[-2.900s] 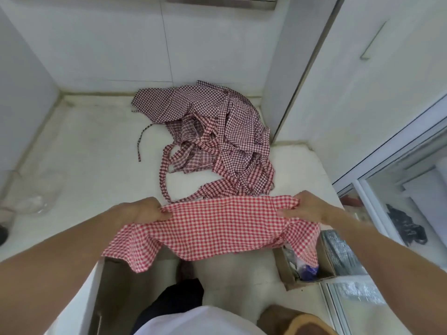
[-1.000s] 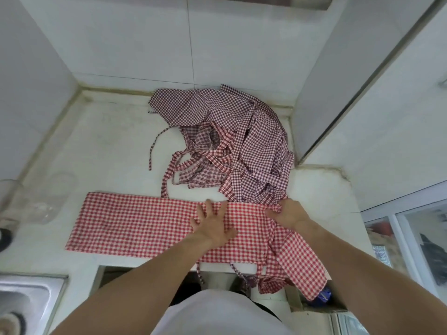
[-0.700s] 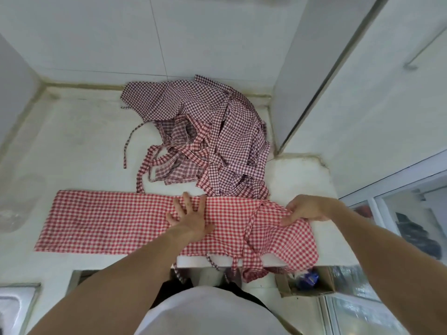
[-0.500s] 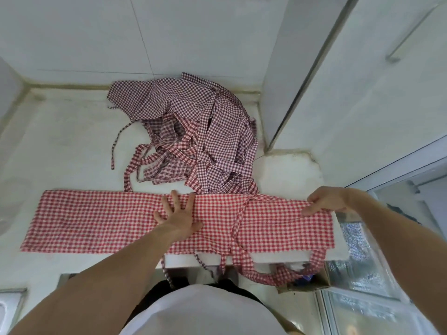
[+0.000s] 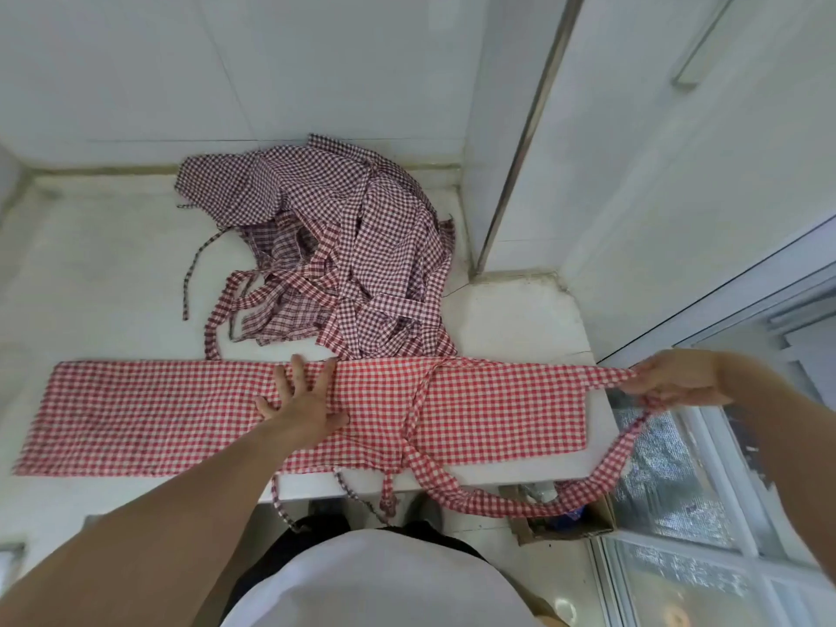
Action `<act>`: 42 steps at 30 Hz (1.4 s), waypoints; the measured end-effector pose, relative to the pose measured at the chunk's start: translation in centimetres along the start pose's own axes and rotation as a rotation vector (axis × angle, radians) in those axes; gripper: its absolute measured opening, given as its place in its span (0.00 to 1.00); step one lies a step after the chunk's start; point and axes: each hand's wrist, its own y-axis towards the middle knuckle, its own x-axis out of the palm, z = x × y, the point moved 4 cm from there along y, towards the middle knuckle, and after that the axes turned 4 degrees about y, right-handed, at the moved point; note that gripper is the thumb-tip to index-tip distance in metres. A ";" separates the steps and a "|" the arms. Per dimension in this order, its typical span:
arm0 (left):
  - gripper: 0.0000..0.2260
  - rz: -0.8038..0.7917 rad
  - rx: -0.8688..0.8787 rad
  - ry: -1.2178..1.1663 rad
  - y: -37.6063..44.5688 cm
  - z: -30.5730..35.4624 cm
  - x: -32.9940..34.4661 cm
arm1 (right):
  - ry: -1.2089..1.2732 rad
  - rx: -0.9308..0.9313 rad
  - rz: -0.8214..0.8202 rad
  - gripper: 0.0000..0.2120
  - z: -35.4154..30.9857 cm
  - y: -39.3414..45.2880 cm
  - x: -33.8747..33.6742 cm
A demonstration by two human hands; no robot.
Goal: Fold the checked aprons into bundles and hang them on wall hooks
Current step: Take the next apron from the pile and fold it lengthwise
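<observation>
A red checked apron lies folded into a long flat strip across the front of the white counter. My left hand presses flat on its middle with fingers spread. Past the counter's right edge, my right hand pinches the apron's neck strap, which is pulled out taut to the right and loops down below the counter edge. Thin ties hang off the front edge. A heap of darker checked aprons lies behind, with its straps tangled.
Tiled walls close the counter at the back and left, and a wall corner with a metal strip stands at the right. A glass partition and an open cardboard box are low on the right.
The apron went from held in the air to spread flat on the counter. My right hand has drawn the bunched right end and its strap out to the right; my left hand stays pressing.
</observation>
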 end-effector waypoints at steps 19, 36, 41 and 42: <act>0.42 0.019 -0.037 0.005 0.2 0.4 0.1 | 1.510 -0.785 0.117 0.33 -0.1 0.4 -0.5; 0.50 0.172 0.009 -0.040 0.0 -0.7 1.7 | 1.503 -0.070 0.306 0.27 5.3 4.2 -3.8; 0.56 0.219 0.021 -0.040 0.5 -1.1 2.1 | 1.244 -0.028 0.409 0.18 3.3 2.2 -2.4; 0.56 0.225 0.022 -0.032 0.6 -1.3 2.1 | 1.197 -0.021 0.410 0.23 3.1 2.1 -2.4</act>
